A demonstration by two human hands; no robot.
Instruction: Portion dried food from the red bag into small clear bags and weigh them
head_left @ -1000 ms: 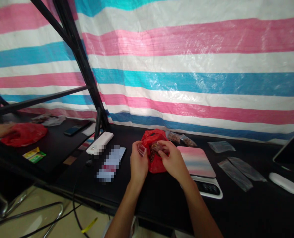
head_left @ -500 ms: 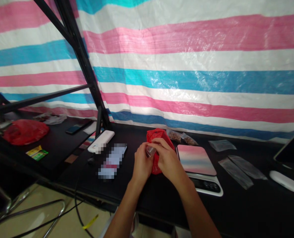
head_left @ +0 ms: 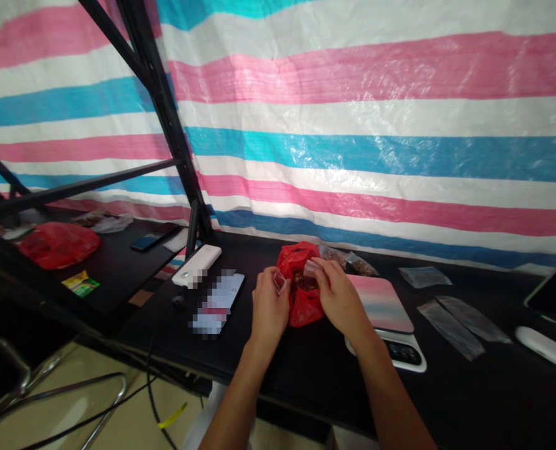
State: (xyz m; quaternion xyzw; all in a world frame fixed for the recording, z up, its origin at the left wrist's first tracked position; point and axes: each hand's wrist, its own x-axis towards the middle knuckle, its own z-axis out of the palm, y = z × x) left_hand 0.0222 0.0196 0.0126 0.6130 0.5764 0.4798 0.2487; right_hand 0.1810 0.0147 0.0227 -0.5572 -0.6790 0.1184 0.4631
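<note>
My left hand [head_left: 269,307] is closed around a small clear plastic bag [head_left: 280,283], which shows at the thumb and fingertips. The fingertips of my right hand [head_left: 343,299] pinch a bit of clear plastic film [head_left: 311,267]; whether it belongs to that same bag I cannot tell. Between and behind my hands a red plastic bag [head_left: 306,311] stands open on the black table, with brown dried pieces [head_left: 304,284] inside. To the right, partly covered by my right hand and forearm, is a white kitchen scale [head_left: 385,306] with a pinkish plate.
Two filled clear bags [head_left: 362,264] lie behind the scale. Several flat clear bags [head_left: 451,328] and a white case [head_left: 545,347] are at right. On the left lie a phone [head_left: 221,303] and a white power bank [head_left: 197,265]. A black metal frame [head_left: 158,94] rises beyond them.
My hands have moved apart, the right one going rightward with clear film in its fingertips. The red bag's open mouth and its brown contents now show. The view has shifted slightly.
</note>
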